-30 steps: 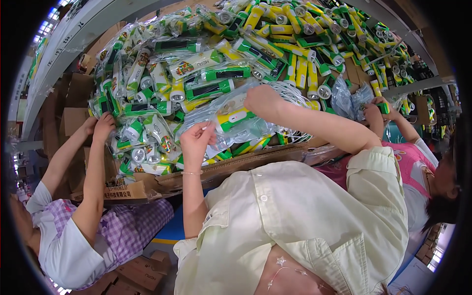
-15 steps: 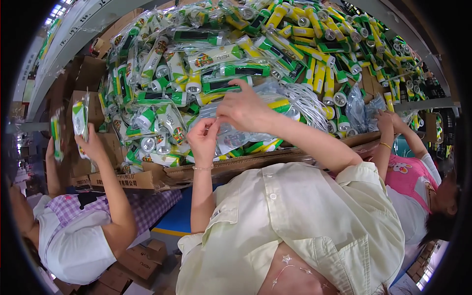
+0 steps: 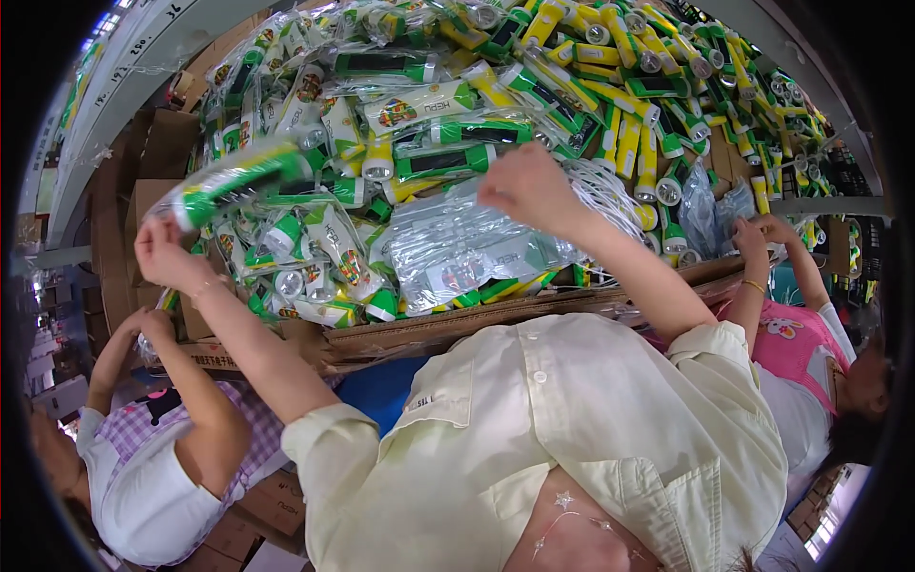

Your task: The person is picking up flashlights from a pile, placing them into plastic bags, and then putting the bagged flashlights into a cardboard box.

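Note:
My left hand (image 3: 170, 254), out at the left, is pinched on the near end of a bagged flashlight (image 3: 240, 187). It is green with a dark panel, wrapped in clear plastic, and blurred over the pile's left side. My right hand (image 3: 534, 189) hangs above the middle of the pile with its fingers curled; whether anything is in them is hidden. Below it and to its left lies a stack of clear plastic bags (image 3: 448, 250). Just right of it is a bundle of white cables (image 3: 602, 205). Bagged and loose green-and-yellow flashlights (image 3: 629, 143) heap up behind.
A cardboard edge (image 3: 515, 322) borders the pile in front. At the left a co-worker in a purple checked apron (image 3: 143, 415) has both hands low by the box. Another, in a pink apron (image 3: 777, 334), handles a grey plastic bag (image 3: 701, 214) at the right. Grey metal bars flank the pile.
My hands, close together before, have parted. The left has swung left with the bagged flashlight, and the right has moved right. The left co-worker's hands have dropped.

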`<state>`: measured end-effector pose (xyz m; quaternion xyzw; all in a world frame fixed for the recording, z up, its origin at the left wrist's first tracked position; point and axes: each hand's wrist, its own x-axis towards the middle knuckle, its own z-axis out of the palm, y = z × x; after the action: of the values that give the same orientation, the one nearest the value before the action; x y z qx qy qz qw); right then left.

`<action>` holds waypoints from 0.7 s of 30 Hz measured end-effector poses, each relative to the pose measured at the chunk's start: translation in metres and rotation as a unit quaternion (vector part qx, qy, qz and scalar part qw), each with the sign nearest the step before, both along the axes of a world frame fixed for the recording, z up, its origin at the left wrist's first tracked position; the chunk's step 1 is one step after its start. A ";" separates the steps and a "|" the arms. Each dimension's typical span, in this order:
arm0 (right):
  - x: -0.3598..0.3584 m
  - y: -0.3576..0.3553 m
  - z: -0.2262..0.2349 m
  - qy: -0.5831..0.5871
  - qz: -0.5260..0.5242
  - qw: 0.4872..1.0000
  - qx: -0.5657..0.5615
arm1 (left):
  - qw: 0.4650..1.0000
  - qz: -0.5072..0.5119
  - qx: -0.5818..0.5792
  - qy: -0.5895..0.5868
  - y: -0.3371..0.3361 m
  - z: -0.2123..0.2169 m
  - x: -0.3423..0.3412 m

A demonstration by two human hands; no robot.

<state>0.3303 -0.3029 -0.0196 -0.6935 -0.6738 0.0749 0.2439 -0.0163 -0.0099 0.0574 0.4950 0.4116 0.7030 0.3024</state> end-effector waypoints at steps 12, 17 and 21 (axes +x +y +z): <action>-0.052 -0.024 -0.035 -0.112 0.035 0.989 -0.087 | 0.895 0.110 0.051 0.429 0.028 -0.086 0.013; -0.049 -0.027 -0.043 -0.048 0.059 0.996 -0.056 | 0.845 -0.368 -0.033 0.387 -0.152 -0.068 0.128; -0.052 -0.035 -0.035 -0.075 0.082 0.989 0.102 | 0.713 -0.543 -0.155 0.415 -0.207 -0.095 0.144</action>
<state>0.2785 -0.3383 -0.0545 -0.6111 -0.7488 -0.0265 0.2554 0.1278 -0.2171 -0.0374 0.8215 0.2597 0.0677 0.5031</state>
